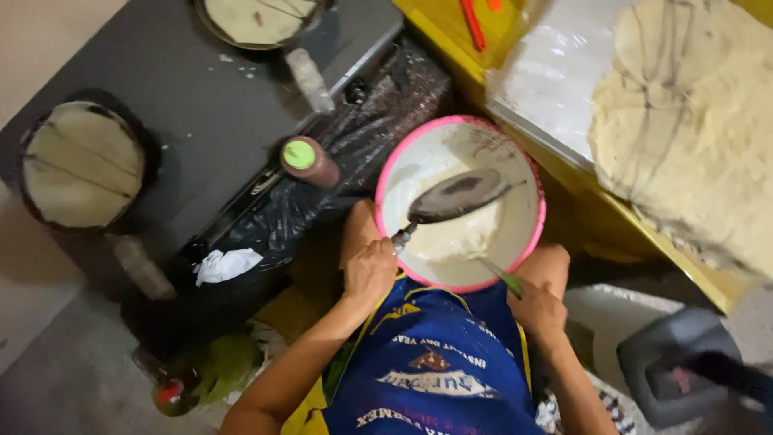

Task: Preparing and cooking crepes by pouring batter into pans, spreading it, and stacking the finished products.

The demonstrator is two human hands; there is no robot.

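A pink-rimmed bowl (538, 211) holding pale batter sits between my knees. My left hand (369, 270) grips the handle of a large dark metal ladle (456, 196), whose scoop hovers over the batter. My right hand (537, 307) holds a thin green-handled utensil (499, 275) that reaches into the bowl's near edge. A blue printed apron covers my lap below the bowl.
A dark cooktop (201, 105) carries two round pans, one at left (82, 164) and one at top (258, 18), each with a pale crepe. A green-capped bottle (308, 159) stands beside black plastic. A stack of cooked crepes (692, 129) lies right; a grey jug (676, 362) sits lower right.
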